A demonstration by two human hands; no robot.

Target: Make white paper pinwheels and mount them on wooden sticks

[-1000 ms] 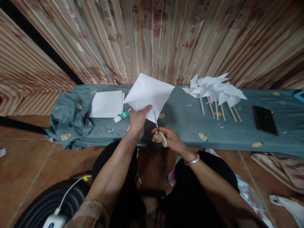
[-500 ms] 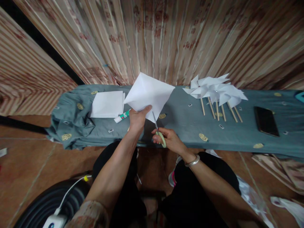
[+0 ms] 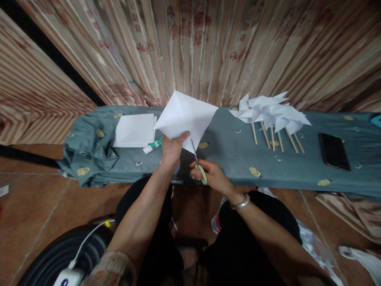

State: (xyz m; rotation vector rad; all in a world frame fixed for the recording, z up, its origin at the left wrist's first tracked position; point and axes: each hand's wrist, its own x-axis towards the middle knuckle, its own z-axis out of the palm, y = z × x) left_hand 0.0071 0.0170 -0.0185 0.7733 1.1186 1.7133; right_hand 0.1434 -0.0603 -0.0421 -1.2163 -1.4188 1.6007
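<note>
My left hand (image 3: 174,147) grips a white square sheet of paper (image 3: 187,113) near its lower corner, thumb on top and fingers hidden underneath. The sheet is turned like a diamond above the cloth. My right hand (image 3: 212,174) is closed round the pale green handles of a pair of scissors (image 3: 201,173). Their blades reach up over the paper's near corner, just right of my left thumb. A glue stick (image 3: 152,145) with a green label lies by my left wrist, against a stack of white paper (image 3: 133,131).
On the right of the grey-green cloth (image 3: 232,167) lie several white paper pinwheels (image 3: 268,111) on wooden sticks. A black phone (image 3: 334,151) rests farther right. Behind the table hangs a patterned curtain (image 3: 190,47). A white power strip (image 3: 69,277) is at the lower left.
</note>
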